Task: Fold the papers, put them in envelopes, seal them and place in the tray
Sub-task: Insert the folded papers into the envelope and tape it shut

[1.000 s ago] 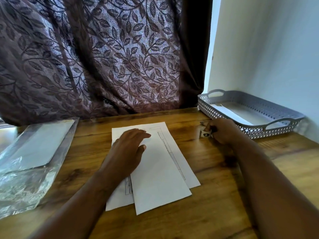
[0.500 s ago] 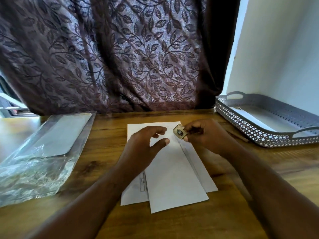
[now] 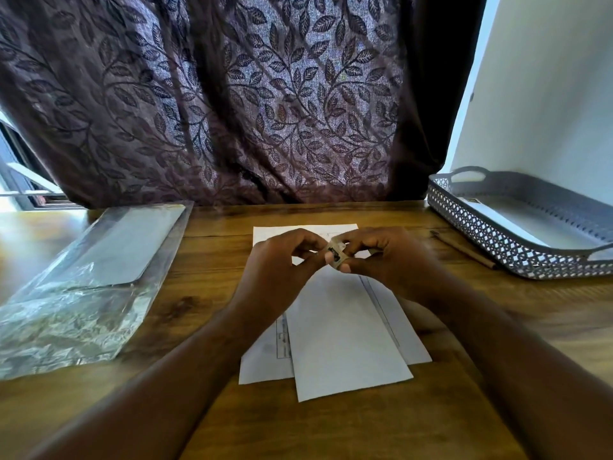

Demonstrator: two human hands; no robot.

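Two hands meet over the papers at the middle of the wooden table [image 3: 212, 254], both on one small tan piece [image 3: 335, 255].

At the far left a clear plastic packet [image 3: 76, 293] lies flat, with pale sheets showing through it. In the middle a printed sheet of paper [image 3: 262, 363] lies on the wood, and a long white envelope [image 3: 348, 343] rests slantwise on top of it. Above their far end, the left hand [image 3: 282, 263] has its fingers curled, with thumb and fingertips nipping the tan piece's left side. The right hand [image 3: 384, 257] pinches the same piece from the other side, between thumb and bent fingers. I cannot tell what the piece is. Further right a thin brown stick [image 3: 464, 249] lies just beside the grey lattice tray [image 3: 497, 250], which holds something flat and white [image 3: 507, 220].
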